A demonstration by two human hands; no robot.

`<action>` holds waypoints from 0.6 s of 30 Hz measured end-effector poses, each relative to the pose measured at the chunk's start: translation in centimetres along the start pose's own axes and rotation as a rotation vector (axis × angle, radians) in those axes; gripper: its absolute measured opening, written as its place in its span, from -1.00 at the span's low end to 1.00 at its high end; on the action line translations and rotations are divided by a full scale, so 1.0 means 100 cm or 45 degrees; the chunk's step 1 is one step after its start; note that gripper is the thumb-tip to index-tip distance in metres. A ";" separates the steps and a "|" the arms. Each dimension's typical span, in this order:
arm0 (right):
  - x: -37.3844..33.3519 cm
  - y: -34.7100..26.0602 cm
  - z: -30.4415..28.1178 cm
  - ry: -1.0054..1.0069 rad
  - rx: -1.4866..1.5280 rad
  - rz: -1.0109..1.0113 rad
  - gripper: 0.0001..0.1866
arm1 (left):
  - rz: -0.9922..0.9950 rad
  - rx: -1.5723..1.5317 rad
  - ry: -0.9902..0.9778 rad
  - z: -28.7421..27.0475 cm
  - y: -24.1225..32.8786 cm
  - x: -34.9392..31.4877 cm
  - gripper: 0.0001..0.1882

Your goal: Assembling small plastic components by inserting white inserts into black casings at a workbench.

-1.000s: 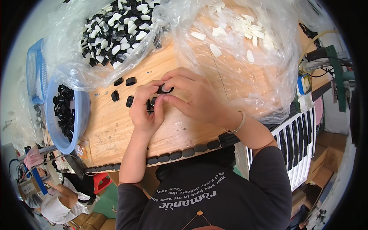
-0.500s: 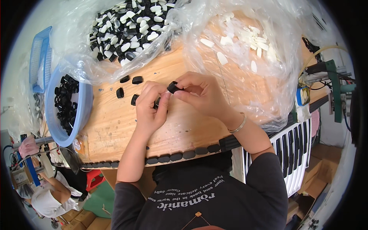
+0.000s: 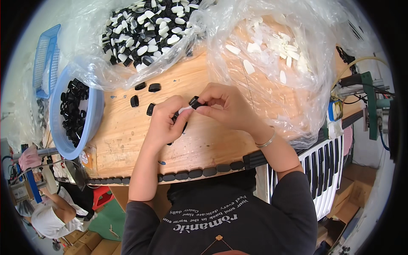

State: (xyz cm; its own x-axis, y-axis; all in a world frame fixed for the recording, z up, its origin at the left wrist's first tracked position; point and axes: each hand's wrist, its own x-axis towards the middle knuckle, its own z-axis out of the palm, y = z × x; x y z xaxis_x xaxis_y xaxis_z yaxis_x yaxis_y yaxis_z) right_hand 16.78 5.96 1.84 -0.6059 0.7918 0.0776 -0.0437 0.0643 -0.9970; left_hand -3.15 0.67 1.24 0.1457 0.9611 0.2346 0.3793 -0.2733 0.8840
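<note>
Over the middle of the wooden table, my two hands meet. My right hand [image 3: 229, 108] pinches a small black oval cap-like part [image 3: 195, 103] between thumb and fingertips. Against it, my left hand [image 3: 165, 123] grips a thin white oval piece [image 3: 185, 109], its thumb pressed on it. Whether the white piece goes into the black part cannot be seen. Below my left hand, other black parts show partly, mostly covered by the fingers. To the left of that hand, several loose black parts [image 3: 134, 101] lie on the wood.
A blue basin [image 3: 98, 112] of black parts stands at left. Behind lies clear plastic with a heap of black and white pieces [image 3: 146, 32]; further right, a plastic bag holds white ovals [image 3: 287, 51]. Black ovals [image 3: 195, 173] line the table's front edge. Another person [image 3: 55, 216] is at lower left.
My hands have shifted slightly; the black part in my right hand has tilted, and more of the white piece shows between the hands. The view has moved a little.
</note>
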 end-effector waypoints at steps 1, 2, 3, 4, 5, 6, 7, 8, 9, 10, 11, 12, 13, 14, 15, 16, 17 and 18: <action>0.000 -0.001 -0.002 -0.043 -0.086 0.013 -0.84 | 0.106 0.196 -0.088 -0.002 0.003 0.002 -0.93; -0.001 -0.001 -0.003 -0.040 -0.086 0.015 -0.84 | 0.106 0.194 -0.090 -0.003 0.003 0.002 -0.93; -0.002 -0.002 -0.004 -0.052 -0.149 -0.014 -0.84 | 0.107 0.187 -0.111 -0.004 0.003 0.003 -0.91; -0.003 -0.003 -0.005 -0.063 -0.213 -0.041 -0.85 | 0.108 0.179 -0.133 -0.003 0.004 0.004 -0.88; -0.003 -0.004 -0.004 -0.056 -0.216 -0.041 -0.85 | 0.113 0.177 -0.138 -0.001 0.003 0.004 -0.88; -0.002 -0.007 -0.001 -0.009 -0.264 -0.094 -0.86 | 0.191 0.202 0.010 0.003 0.003 0.005 -0.86; -0.001 -0.008 0.002 0.039 -0.313 -0.146 -0.88 | 0.270 0.225 0.157 0.006 0.004 0.005 -0.83; -0.002 -0.008 0.004 0.057 -0.324 -0.140 -0.88 | 0.281 0.210 0.144 0.011 0.005 0.007 -0.83; -0.002 -0.008 0.007 0.125 -0.326 -0.204 -0.88 | 0.440 0.357 0.302 0.016 0.007 0.009 -0.79; -0.002 -0.008 0.010 0.191 -0.329 -0.268 -0.89 | 0.599 0.502 0.464 0.021 0.009 0.011 -0.74; -0.003 -0.008 0.012 0.204 -0.338 -0.267 -0.89 | 0.715 0.548 0.443 0.021 0.005 0.010 -0.66; -0.004 -0.007 0.014 0.243 -0.410 -0.355 -0.88 | 0.724 0.536 0.438 0.022 0.004 0.010 -0.66; -0.005 -0.007 0.016 0.282 -0.482 -0.443 -0.87 | 0.768 0.608 0.455 0.022 0.003 0.010 -0.62; -0.006 -0.007 0.018 0.294 -0.490 -0.438 -0.87 | 0.811 0.678 0.471 0.023 0.003 0.010 -0.58; -0.008 -0.007 0.020 0.318 -0.538 -0.466 -0.87 | 0.822 0.727 0.484 0.024 0.003 0.009 -0.54; -0.009 -0.006 0.021 0.342 -0.587 -0.494 -0.87 | 0.830 0.714 0.478 0.026 0.003 0.009 -0.54; -0.009 -0.006 0.021 0.355 -0.595 -0.490 -0.87 | 0.815 0.703 0.489 0.027 0.002 0.008 -0.55; -0.009 -0.006 0.020 0.351 -0.622 -0.514 -0.86 | 0.802 0.691 0.499 0.029 0.002 0.008 -0.57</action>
State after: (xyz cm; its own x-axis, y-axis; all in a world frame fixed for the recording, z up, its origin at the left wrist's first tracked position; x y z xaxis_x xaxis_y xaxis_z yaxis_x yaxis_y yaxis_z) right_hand 15.73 4.02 2.36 -0.3905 0.7696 0.5052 0.1787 0.6017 -0.7785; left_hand -0.35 1.29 0.42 0.1881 0.5462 0.8163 0.7261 -0.6370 0.2589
